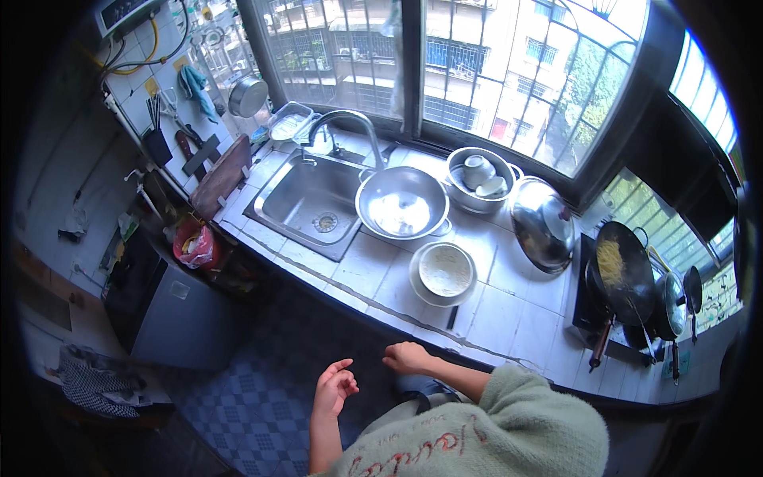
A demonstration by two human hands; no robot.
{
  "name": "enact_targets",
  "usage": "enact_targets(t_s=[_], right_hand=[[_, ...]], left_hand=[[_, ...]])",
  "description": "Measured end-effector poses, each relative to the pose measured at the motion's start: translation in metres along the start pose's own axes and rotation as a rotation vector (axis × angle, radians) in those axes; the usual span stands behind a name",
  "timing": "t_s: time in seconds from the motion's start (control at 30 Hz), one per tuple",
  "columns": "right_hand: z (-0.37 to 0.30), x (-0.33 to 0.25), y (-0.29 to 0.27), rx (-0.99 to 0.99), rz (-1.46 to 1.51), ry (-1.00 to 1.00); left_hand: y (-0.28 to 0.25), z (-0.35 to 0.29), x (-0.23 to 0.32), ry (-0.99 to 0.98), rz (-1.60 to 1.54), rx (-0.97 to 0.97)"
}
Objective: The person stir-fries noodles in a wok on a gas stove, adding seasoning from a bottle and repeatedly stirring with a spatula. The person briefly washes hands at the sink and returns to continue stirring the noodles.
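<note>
My left hand (338, 387) hangs in front of the counter with its fingers loosely bent and apart, holding nothing. To its right, my right hand (407, 358) is closed in a loose fist near the counter's front edge. Nothing shows in it. Closest to both hands on the counter is a white bowl (416, 289) with pale, floury-looking contents (446, 269). Behind that bowl sits a wide metal basin (380, 216) with two handles, beside the sink.
The sink (274, 191) has an arched faucet (350, 115). A pot (455, 184) of small bowls and a domed lid (543, 226) stand by the window. On the stove at right, a wok (632, 290) holds yellow shreds. A red bin (196, 253) stands below the counter.
</note>
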State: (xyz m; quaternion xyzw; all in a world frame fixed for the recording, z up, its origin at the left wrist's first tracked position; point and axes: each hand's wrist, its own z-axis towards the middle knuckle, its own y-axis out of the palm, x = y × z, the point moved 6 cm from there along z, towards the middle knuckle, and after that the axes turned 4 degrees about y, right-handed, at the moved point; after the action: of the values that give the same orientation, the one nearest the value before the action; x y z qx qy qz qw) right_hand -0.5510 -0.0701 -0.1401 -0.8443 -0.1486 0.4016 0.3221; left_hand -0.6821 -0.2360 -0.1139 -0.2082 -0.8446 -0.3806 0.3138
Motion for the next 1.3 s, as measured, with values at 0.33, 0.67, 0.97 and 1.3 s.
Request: enact_targets(t_s=[0.33, 0.67, 0.97, 1.3], right_hand=[[0.256, -0.107, -0.096, 0.074, 0.037, -0.102], [0.499, -0.523, -0.214, 0.209, -0.294, -0.928], [0.589, -0.482, -0.22, 0.365, -0.25, -0.69], [0.396, -0.093, -0.208, 1.048, 0.584, 0.438]], left_hand=[[-0.063, 0.118, 0.113, -0.127, 0.182, -0.137], [-0.082, 0.295, 0.279, -0.216, 0.479, -0.12], [-0.084, 0.36, 0.321, -0.344, 0.505, -0.307], [-0.038, 0.44, 0.304, -0.679, 0.698, -0.658]])
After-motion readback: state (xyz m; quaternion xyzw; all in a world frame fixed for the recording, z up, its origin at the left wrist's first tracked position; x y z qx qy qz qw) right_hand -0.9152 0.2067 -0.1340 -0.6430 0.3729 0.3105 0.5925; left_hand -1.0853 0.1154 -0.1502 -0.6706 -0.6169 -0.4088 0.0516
